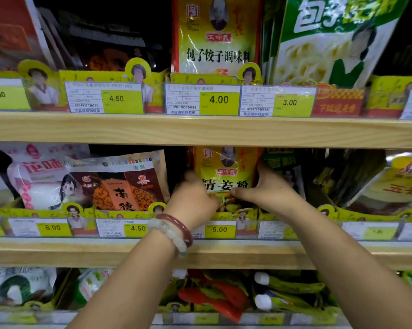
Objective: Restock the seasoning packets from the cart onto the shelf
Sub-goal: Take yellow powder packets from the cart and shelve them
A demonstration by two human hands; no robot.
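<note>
A yellow seasoning packet (224,169) with red trim stands upright in a slot on the middle shelf (57,254), above the 5.00 price tag. My left hand (193,200), with a red and a pale bracelet on its wrist, grips the packet's lower left side. My right hand (269,186) holds its right edge, thumb across the lower front. The packet's bottom part is hidden behind my fingers. The cart is out of view.
A brown-and-orange packet (121,184) and a white-pink bag (34,176) sit to the left on the same shelf. Dark green packets (285,162) stand to the right. The upper shelf (200,129) holds yellow and green dumpling seasoning packets. Red-green pouches lie on the bottom shelf.
</note>
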